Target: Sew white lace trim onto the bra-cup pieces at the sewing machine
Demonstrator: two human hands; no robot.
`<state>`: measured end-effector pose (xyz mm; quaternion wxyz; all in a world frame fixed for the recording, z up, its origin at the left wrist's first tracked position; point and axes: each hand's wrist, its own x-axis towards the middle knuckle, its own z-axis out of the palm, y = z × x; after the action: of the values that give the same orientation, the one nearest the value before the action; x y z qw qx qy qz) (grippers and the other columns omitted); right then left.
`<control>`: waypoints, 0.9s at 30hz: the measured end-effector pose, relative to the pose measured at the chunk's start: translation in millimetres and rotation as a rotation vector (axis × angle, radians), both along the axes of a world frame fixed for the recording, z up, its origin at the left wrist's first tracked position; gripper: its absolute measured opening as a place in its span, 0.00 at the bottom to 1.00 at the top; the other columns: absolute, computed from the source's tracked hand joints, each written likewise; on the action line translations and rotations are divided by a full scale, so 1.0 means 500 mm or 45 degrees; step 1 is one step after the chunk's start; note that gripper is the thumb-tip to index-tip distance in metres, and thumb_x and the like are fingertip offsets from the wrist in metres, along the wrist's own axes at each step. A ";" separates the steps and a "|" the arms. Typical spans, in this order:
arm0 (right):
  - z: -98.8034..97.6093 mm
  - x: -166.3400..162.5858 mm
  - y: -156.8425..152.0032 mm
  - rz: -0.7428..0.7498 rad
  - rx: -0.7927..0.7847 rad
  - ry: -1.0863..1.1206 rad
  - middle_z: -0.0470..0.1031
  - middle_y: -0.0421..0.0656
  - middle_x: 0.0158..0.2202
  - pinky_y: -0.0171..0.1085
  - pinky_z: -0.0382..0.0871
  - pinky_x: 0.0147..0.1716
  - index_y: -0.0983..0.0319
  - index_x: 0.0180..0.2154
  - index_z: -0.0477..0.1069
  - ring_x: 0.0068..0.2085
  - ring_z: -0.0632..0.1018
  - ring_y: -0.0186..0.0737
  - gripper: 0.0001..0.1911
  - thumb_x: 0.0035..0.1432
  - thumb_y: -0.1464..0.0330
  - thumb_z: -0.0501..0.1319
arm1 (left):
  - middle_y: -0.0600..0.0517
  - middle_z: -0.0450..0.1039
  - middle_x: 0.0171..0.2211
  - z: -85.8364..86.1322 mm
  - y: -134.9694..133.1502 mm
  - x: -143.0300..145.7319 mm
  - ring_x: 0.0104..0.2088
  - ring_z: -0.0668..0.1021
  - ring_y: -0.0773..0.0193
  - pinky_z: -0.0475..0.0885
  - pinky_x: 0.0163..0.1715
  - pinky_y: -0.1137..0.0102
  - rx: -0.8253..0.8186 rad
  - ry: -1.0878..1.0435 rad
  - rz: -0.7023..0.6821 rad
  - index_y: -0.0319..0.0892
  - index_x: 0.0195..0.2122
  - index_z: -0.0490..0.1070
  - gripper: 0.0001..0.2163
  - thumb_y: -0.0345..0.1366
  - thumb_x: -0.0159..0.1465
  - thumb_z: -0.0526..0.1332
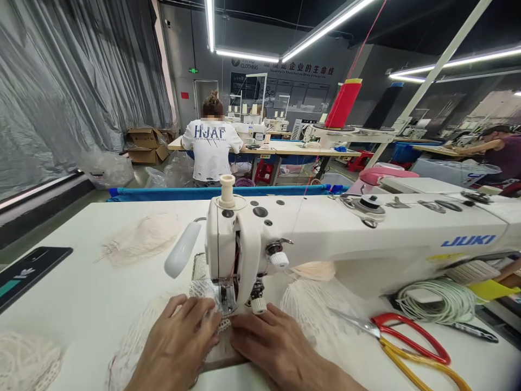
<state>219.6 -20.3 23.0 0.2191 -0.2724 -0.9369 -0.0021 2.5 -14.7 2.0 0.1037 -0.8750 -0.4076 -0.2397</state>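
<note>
A white JUKI sewing machine [366, 233] stands across the white table [81, 293]. My left hand [179, 342] lies flat, fingers spread, on a piece of white lace [222, 325] just in front of the needle and presser foot [226, 296]. My right hand [277, 342] presses the same lace from the right, its fingertips touching the fabric beside the foot. More white lace [309, 309] trails behind the machine head.
Red and yellow scissors [407, 342] lie at the right, next to a coil of white cord [435, 301]. Lace pieces [138, 239] lie at the left, near a dark phone [24, 271]. A red thread cone [342, 103] stands behind. Other people work at far tables.
</note>
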 end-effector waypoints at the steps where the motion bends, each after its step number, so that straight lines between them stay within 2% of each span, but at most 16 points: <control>1: 0.000 -0.001 0.000 -0.007 0.022 0.001 0.74 0.43 0.40 0.36 0.61 0.28 0.61 0.41 0.68 0.32 0.71 0.36 0.11 0.65 0.73 0.48 | 0.54 0.74 0.37 -0.002 -0.001 -0.001 0.34 0.75 0.63 0.61 0.41 0.62 0.013 0.030 0.006 0.46 0.40 0.68 0.12 0.24 0.62 0.50; 5: -0.002 -0.003 0.001 -0.028 0.123 -0.012 0.75 0.42 0.42 0.36 0.61 0.28 0.61 0.39 0.70 0.31 0.71 0.35 0.11 0.66 0.72 0.49 | 0.52 0.74 0.38 -0.006 -0.005 -0.005 0.36 0.75 0.61 0.60 0.42 0.61 0.024 0.125 -0.039 0.45 0.43 0.68 0.13 0.23 0.62 0.50; 10: -0.012 -0.006 0.004 -0.030 0.248 0.014 0.75 0.40 0.46 0.37 0.60 0.26 0.61 0.35 0.71 0.32 0.71 0.34 0.13 0.66 0.74 0.49 | 0.51 0.75 0.36 -0.002 -0.003 -0.001 0.35 0.75 0.61 0.59 0.42 0.61 0.092 0.075 -0.050 0.44 0.43 0.69 0.14 0.25 0.65 0.47; 14: -0.016 -0.009 0.005 -0.020 0.268 0.030 0.75 0.37 0.47 0.37 0.60 0.27 0.61 0.33 0.71 0.33 0.72 0.34 0.14 0.66 0.75 0.49 | 0.52 0.74 0.31 -0.002 0.002 0.003 0.32 0.74 0.64 0.58 0.41 0.62 0.136 -0.002 -0.051 0.42 0.40 0.70 0.14 0.25 0.67 0.45; 17: -0.018 -0.012 0.006 -0.033 0.277 0.020 0.75 0.36 0.47 0.37 0.59 0.27 0.61 0.33 0.71 0.33 0.72 0.34 0.12 0.65 0.75 0.51 | 0.53 0.75 0.31 -0.011 0.007 0.002 0.31 0.75 0.64 0.58 0.42 0.62 0.136 -0.004 -0.048 0.42 0.40 0.70 0.15 0.26 0.68 0.44; 24: -0.030 -0.020 0.008 -0.106 0.335 0.084 0.77 0.35 0.44 0.37 0.58 0.26 0.60 0.34 0.71 0.28 0.70 0.34 0.11 0.64 0.75 0.52 | 0.54 0.75 0.43 -0.022 0.019 -0.006 0.41 0.76 0.62 0.63 0.47 0.64 -0.070 -0.061 -0.060 0.49 0.47 0.67 0.14 0.27 0.64 0.50; 27: -0.038 -0.023 0.008 -0.120 0.363 0.049 0.76 0.39 0.46 0.37 0.59 0.25 0.61 0.35 0.71 0.28 0.70 0.35 0.10 0.63 0.75 0.52 | 0.54 0.75 0.42 -0.021 0.030 -0.009 0.41 0.76 0.61 0.64 0.50 0.61 -0.120 -0.059 -0.042 0.49 0.47 0.67 0.14 0.28 0.66 0.48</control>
<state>208.1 -16.5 3.8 0.2733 -0.2823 -0.9088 -0.1402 -1.8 0.3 -8.7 0.0491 -0.8797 -0.4064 -0.2420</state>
